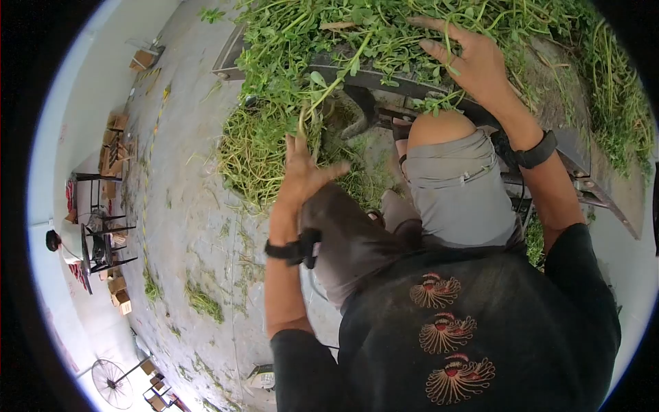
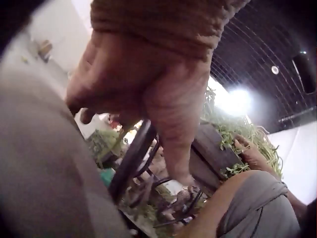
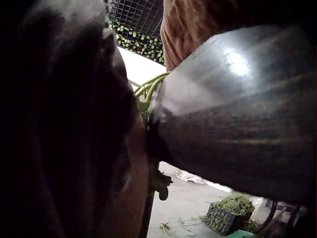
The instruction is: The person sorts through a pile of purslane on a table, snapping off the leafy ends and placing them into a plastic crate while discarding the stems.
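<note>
My left hand [image 1: 305, 175] is over the floor to the left of the knees, its thumb spread away from the fingers. Long leafy stems [image 1: 336, 81] run up from just beyond its fingertips toward the bench. Below and beyond it lies a heap of cut green stems [image 1: 250, 154]. My right hand [image 1: 479, 65] is at the front of a large mass of leafy greens [image 1: 391, 34] on the bench, thumb and forefinger apart, with a thin stem crossing between them. In the left wrist view the thumb [image 2: 173, 144] points down, well apart from the fingers.
A dark bench edge [image 1: 398, 84] runs in front of the knees, and greens hang at its right end. Loose bits of plant [image 1: 204, 302] lie on the concrete floor. A filled black crate [image 3: 225, 218] shows in the right wrist view. Cardboard boxes [image 1: 113, 147] line the left wall.
</note>
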Demonstrator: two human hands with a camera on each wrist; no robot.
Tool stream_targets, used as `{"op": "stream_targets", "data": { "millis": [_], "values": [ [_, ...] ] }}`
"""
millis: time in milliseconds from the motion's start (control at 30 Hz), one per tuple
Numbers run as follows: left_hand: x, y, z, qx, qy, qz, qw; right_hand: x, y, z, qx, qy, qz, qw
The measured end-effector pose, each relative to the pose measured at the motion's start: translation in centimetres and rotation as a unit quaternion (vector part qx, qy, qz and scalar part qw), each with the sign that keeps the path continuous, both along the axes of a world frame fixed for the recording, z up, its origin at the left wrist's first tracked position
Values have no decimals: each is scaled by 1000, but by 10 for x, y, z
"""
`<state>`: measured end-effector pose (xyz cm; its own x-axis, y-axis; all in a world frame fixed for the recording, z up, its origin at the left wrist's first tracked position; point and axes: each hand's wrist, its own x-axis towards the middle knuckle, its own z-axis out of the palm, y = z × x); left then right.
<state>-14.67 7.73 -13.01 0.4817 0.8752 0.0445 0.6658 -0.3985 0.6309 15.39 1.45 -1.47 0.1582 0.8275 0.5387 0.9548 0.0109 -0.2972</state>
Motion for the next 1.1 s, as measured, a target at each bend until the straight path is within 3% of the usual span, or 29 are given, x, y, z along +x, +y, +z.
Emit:
{"op": "stream_targets", "data": {
  "millis": [33,67,100,200,233,267,333,367,433,700,767,800,867,933,1033,1100],
  "values": [
    [17,3,-1,-1,-3,-2,1000,0,-1,0,-9,20,6,1000],
    [31,6,1,-136,-193,32,971,0,-1,2,-17,40,12,999],
    [38,9,5,-264,-369,64,889,-1,-2,3,-22,52,15,998],
    [18,5,24,-326,-342,49,880,0,-1,2,-23,22,7,999],
    [10,-3,36,-264,-315,57,910,0,0,2,-22,27,5,999],
    [-1,-7,35,-264,-309,57,912,-1,-1,4,-10,11,5,1000],
    [-34,-8,30,-316,-496,34,808,-3,-2,3,-1,2,8,1000],
    [-48,-10,31,-315,-493,39,810,-3,-3,3,-2,33,20,999],
    [-70,-13,35,-382,-665,54,640,-5,0,-1,35,92,58,993],
    [-111,-9,36,-340,-659,21,671,-11,-14,7,121,100,134,978],
    [-129,11,26,-247,-577,144,765,-14,-23,16,109,90,133,981],
    [-140,20,26,-201,-485,173,834,-16,-30,19,80,98,145,981],
    [-134,30,35,-97,-252,332,904,-22,-40,24,61,115,129,983],
    [-123,33,52,-44,-241,318,916,-24,-47,24,45,141,116,982],
    [-105,42,72,67,-194,308,929,-26,-55,22,-9,336,115,935],
    [-96,52,73,128,-168,297,931,-24,-54,23,2,387,106,916]
  ]
}}
